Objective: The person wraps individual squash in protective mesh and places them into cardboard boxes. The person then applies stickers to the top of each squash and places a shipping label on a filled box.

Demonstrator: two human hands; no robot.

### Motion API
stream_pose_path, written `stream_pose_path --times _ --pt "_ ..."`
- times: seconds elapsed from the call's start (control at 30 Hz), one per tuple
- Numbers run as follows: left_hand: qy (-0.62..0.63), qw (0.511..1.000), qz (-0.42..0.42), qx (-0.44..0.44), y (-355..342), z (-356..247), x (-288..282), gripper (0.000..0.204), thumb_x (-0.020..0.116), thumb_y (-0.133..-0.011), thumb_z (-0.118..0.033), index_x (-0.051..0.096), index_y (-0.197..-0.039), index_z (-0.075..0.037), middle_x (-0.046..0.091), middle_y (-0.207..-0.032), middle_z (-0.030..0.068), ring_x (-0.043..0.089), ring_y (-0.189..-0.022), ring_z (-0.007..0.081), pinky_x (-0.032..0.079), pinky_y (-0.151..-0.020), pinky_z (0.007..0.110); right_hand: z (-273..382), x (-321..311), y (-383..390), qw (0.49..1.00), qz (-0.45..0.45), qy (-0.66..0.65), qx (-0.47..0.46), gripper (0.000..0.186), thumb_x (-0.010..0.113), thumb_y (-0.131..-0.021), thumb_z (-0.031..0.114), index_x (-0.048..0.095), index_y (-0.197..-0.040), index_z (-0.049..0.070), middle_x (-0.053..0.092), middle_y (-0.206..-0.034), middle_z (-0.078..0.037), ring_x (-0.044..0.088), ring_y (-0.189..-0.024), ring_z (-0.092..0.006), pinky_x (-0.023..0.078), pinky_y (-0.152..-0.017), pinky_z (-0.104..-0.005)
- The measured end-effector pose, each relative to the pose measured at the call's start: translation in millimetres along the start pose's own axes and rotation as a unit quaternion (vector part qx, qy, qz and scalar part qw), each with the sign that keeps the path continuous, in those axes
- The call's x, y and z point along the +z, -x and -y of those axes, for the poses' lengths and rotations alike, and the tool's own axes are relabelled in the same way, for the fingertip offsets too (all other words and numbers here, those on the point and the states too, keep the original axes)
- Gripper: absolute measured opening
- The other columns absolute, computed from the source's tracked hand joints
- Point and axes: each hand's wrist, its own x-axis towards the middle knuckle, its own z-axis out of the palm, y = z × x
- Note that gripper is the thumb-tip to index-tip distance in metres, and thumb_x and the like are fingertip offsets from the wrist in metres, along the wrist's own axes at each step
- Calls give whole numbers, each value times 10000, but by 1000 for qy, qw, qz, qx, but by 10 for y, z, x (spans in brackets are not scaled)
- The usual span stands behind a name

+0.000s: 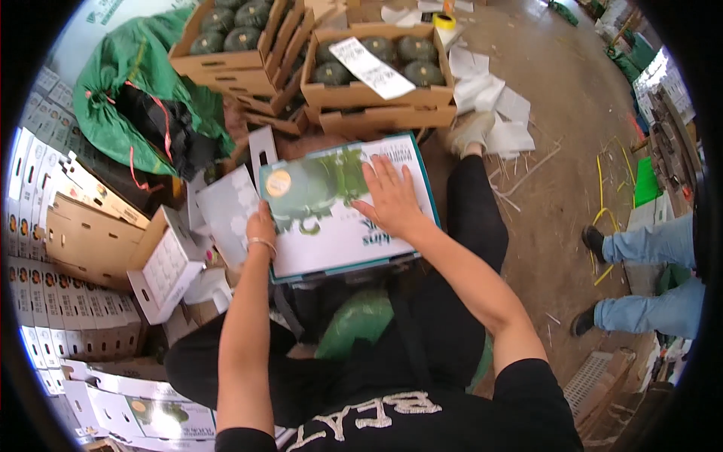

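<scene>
A printed cardboard box, white with a teal rim and a green squash picture on its lid, lies across the person's lap, under both sets of fingers. Beyond the fingertips, farther from the person, stand open brown cartons of dark green squashes, one with a white paper slip lying across the fruit. Up and to the left of the left fingers a green sack slumps open, and stacks of flat printed cartons fill the side outward of that hand. Well off to the right of the right fingers, another person's legs in blue jeans rest on the concrete floor. The right hand lies flat on the lid, fingers spread and released, palm pressing down near the box's right half. The left hand grips the box's left edge, fingers curled around it, a bracelet on the wrist.
</scene>
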Motion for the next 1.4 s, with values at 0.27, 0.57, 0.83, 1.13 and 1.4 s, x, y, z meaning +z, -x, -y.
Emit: stream_pose_path --times 0.27,0.57,0.83,1.13,1.4 --pt "-20 999 -4 29 6 244 46 691 281 -928 -502 617 -824 93 595 -853 309 561 -850 457 424 -770 478 -134 -91 15 993 57 40 99 665 486 -846 477 328 -1363 89 218 -1433 -204 143 -1339 -377 172 -1002 -600" --pt "-9 983 -178 40 53 134 -22 314 548 -794 -222 527 -950 49 570 -896 223 554 -794 373 440 -746 445 -626 -92 -3 993 47 -65 84 492 520 -852 408 486 -1218 81 420 -1298 -186 378 -1216 -349 378 -886 -499" --pt "372 895 234 -80 -570 -1467 -148 457 578 -833 -323 407 -1165 -61 565 -925 136 569 -661 190 496 -571 296 -1940 -429 -788 857 -286 -295 311 339 525 -878 311 576 -982 -8 630 -881 -142 594 -830 -242 445 -766 -339" --pt "416 850 242 -215 -1659 -2269 611 701 512 -799 -563 542 -939 123 622 -706 171 600 -596 227 512 -539 308 -2488 -174 -1681 676 -199 -640 306 318 592 -827 186 558 -1051 -38 587 -1033 -98 548 -928 -175 420 -820 -280" --pt "414 828 299 -231 -1407 -2385 298 379 417 -805 -229 545 -933 104 640 -801 163 621 -591 147 516 -490 218 -2608 -428 -1660 674 -137 -650 324 357 553 -659 27 569 -1011 -29 559 -943 -101 508 -901 -190 393 -796 -275"
